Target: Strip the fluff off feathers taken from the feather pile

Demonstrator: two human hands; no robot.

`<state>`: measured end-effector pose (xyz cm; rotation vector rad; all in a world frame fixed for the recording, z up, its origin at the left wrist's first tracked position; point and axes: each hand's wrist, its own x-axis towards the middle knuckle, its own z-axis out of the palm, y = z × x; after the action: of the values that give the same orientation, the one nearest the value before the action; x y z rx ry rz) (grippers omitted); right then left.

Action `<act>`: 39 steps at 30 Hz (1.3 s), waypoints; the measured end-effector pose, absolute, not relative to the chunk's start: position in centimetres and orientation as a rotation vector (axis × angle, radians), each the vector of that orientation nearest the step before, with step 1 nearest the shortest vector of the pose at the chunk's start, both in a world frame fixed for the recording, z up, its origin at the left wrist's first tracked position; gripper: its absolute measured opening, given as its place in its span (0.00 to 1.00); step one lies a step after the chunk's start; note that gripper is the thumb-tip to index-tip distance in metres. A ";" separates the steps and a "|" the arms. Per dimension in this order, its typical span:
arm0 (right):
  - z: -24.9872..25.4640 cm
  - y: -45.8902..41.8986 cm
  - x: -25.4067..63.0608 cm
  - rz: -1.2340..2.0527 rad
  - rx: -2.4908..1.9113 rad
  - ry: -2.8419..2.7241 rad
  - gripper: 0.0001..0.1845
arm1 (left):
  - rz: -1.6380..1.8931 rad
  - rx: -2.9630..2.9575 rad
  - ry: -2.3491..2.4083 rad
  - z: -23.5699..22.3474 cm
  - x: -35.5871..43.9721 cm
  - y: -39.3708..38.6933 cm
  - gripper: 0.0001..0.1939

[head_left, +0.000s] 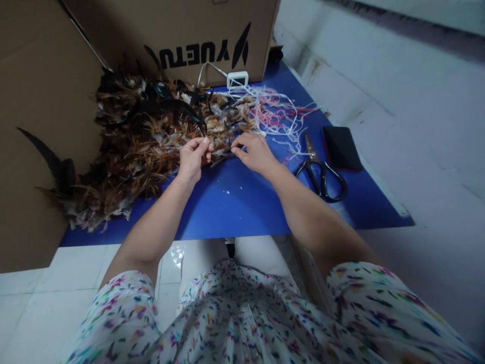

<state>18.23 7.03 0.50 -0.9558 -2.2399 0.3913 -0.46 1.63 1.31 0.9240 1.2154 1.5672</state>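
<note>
A long, curved black feather point(176, 104) has its quill end between the thumb and forefinger of my left hand point(195, 154). The thumb and fingertips of my right hand point(254, 150) are closed together at the near edge of the feather pile; whatever lies between them is too small to make out. Under and beyond both hands spreads a thick heap of brown and black feathers point(147, 144), with pale fluff among them. Tangled white and pink strings point(273, 108) lie just past my right hand.
Black-handled scissors point(322, 174) lie right of my right forearm, beside a flat black phone-like object point(341, 148). Cardboard boxes point(125, 30) stand behind and at the left point(34, 126). A small white-framed device point(237, 80) sits at the back of the blue table point(227, 202). A wall point(417, 126) runs along the right.
</note>
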 end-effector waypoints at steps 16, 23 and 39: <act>1.1 6.6 18.0 0.520 -0.978 -2.018 0.05 | 1.550 1.056 1.186 0.9 -0.3 1.6 0.15; 1.3 6.4 18.1 0.491 -0.976 -2.084 0.08 | 1.607 1.249 1.277 -0.3 -0.7 2.4 0.27; 1.1 6.6 18.1 0.464 -0.832 -2.132 0.09 | 1.490 1.450 1.314 -0.7 -0.5 2.2 0.25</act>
<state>18.08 6.63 1.12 -0.8315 -2.1323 0.4639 -0.46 2.20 -0.72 1.4502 1.3136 1.4902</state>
